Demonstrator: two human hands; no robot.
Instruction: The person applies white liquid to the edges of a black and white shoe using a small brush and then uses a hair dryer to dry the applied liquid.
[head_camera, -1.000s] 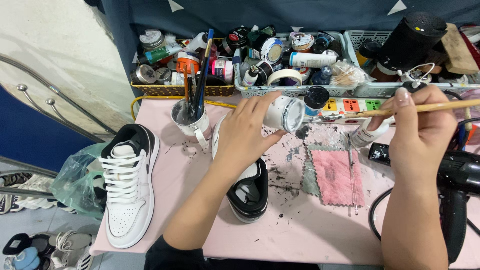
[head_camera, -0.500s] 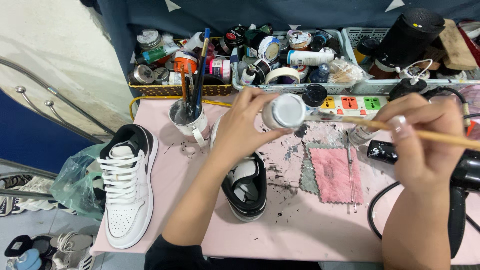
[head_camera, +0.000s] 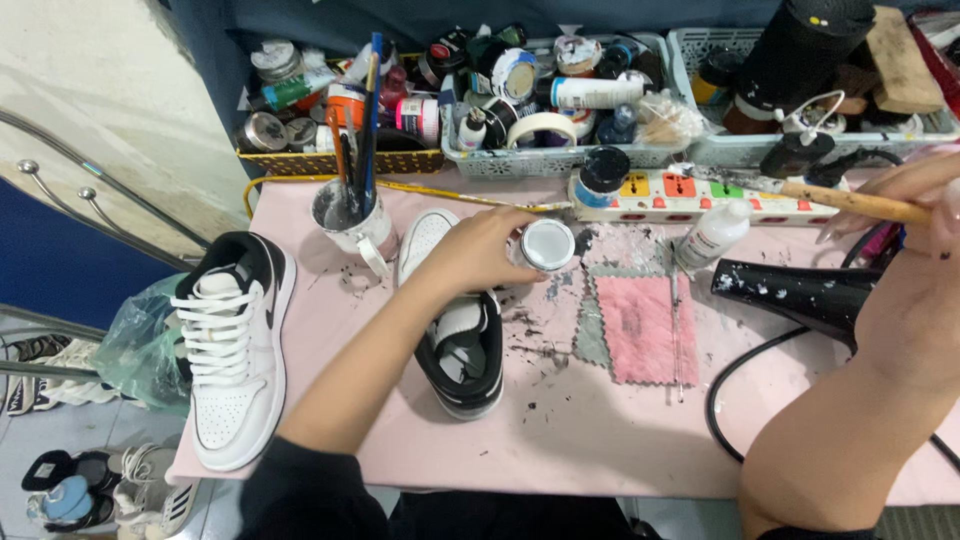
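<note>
On the pink table (head_camera: 600, 430), nearest the edge, a black-and-white shoe (head_camera: 462, 350) lies under the person's left forearm, and its twin (head_camera: 232, 345) sits well apart to the left. Just beyond the shoe, the left hand (head_camera: 478, 250) is closed around a small jar (head_camera: 547, 244), fingers curled on its side, its pale round top facing up. The jar looks light and rigid, probably smooth and a little slick with paint, so the side wall, where the fingers already sit, seems the safest hold. To the right, the right hand (head_camera: 925, 205) pinches a wooden brush (head_camera: 850, 200) by its handle, though the hand is partly cut off at the frame edge and the finger placement is hard to read. Between them lie a pink cloth (head_camera: 640, 330) and a black hairdryer (head_camera: 800, 295). Farther back stand a cup (head_camera: 345, 215) of brushes, a power strip (head_camera: 690, 192) and baskets (head_camera: 560, 160) crowded with paint pots.
</note>
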